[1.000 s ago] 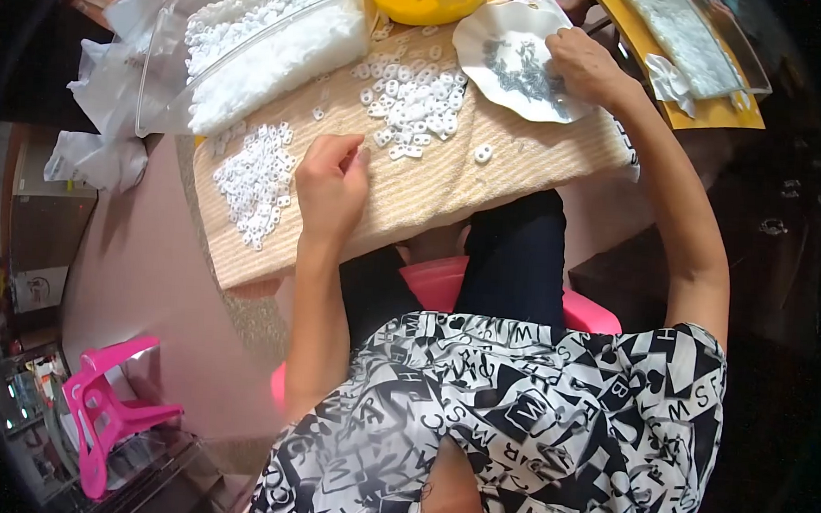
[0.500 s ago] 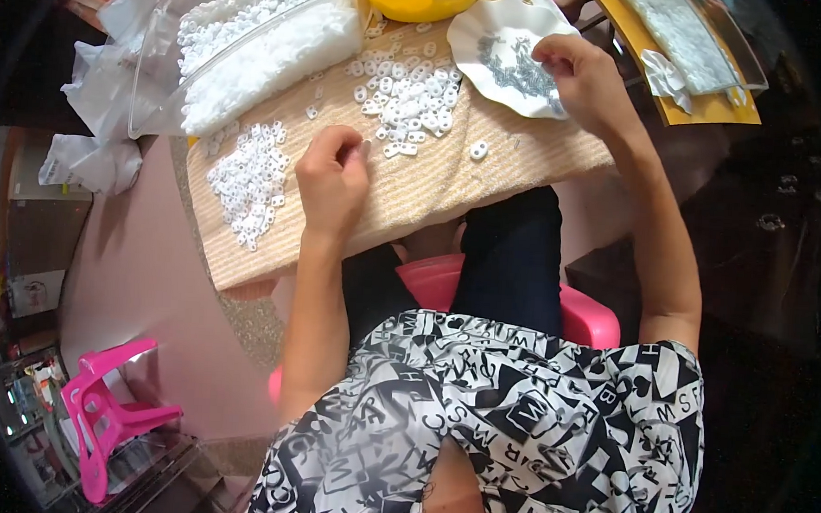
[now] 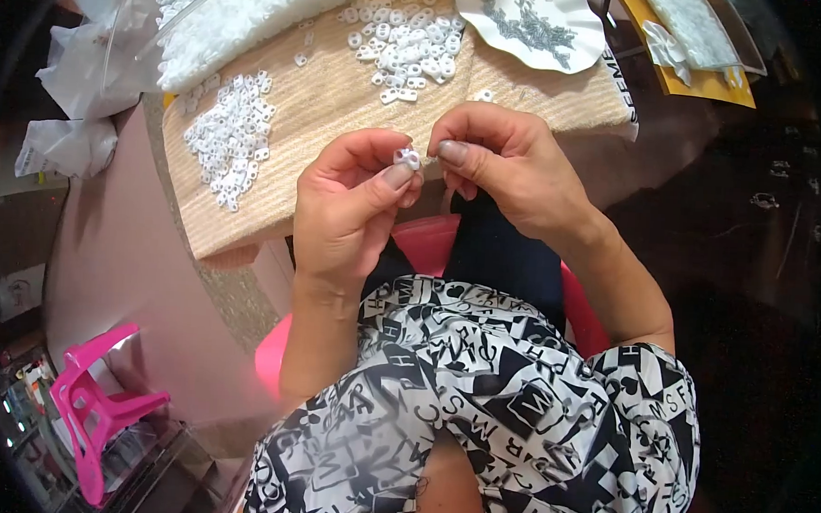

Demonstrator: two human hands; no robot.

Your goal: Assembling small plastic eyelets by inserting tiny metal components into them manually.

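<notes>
In front of my chest, just past the table's near edge, my left hand [image 3: 343, 207] pinches a small white plastic piece [image 3: 406, 158] with holes between thumb and fingertips. Close to its right side, apart from it, is my right hand [image 3: 517, 174], thumb and forefinger pressed together. What they hold is too small to make out. Two loose piles of flat white two-holed plastic pieces lie on the table: one on the left [image 3: 226, 140], one toward the far middle [image 3: 407, 47]. Small grey metal-looking bits [image 3: 532, 31] rest on a wavy-edged white plate [image 3: 584, 54] at the far right.
A clear tub [image 3: 246, 30] heaped with white pieces stands at the back left of the cloth-covered table [image 3: 290, 171], beside crumpled plastic bags [image 3: 90, 77]. Beyond the right corner is a yellow surface [image 3: 707, 88] with another clear box. A pink stool [image 3: 101, 403] lies at lower left.
My right hand has left the plate and come in toward my left hand. My left hand has moved right, and now shows a white piece at its fingertips. The view has shifted.
</notes>
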